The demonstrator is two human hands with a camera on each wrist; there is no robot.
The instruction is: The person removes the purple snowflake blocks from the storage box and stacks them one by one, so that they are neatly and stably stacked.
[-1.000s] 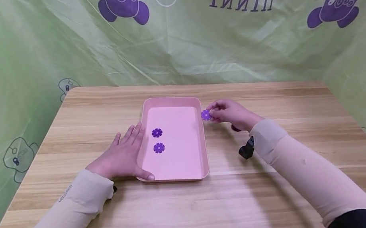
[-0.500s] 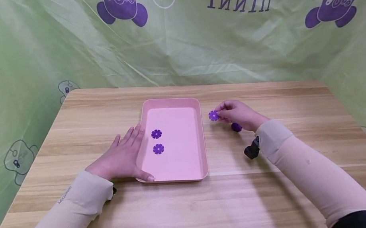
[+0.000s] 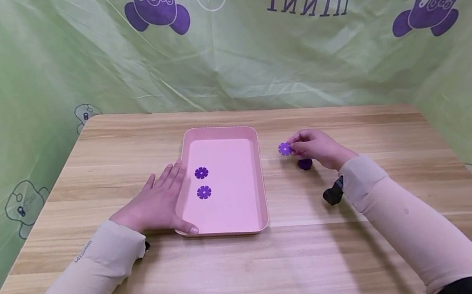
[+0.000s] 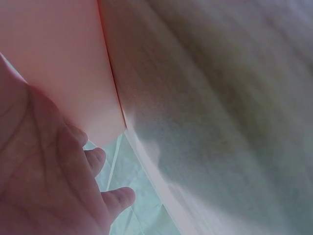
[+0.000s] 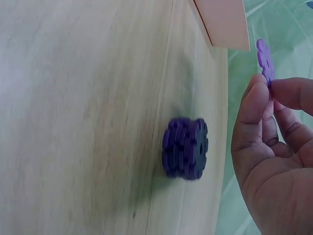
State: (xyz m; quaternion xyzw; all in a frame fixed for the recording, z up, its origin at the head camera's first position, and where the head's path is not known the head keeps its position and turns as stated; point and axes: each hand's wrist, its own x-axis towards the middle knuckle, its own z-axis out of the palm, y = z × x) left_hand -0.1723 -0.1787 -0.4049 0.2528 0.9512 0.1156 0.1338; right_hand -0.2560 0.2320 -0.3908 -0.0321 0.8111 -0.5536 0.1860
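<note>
A pink tray lies on the table with two purple snowflake discs inside it, a far one and a nearer one. My left hand rests along the tray's left side, fingers straight and spread, thumb at the near corner. Right of the tray, my right hand pinches another purple snowflake disc between thumb and fingertip, above the table. In the right wrist view that hand holds the disc by its edge. Below it a short stack of purple discs stands on the table.
The wooden table carries the tray near its middle. A green curtain with purple figures hangs behind and at both sides. A small black device sits at the right wrist.
My right hand has moved to the right, away from the tray's right rim, still pinching the disc. More of the disc stack shows beneath it. The left hand stays in place.
</note>
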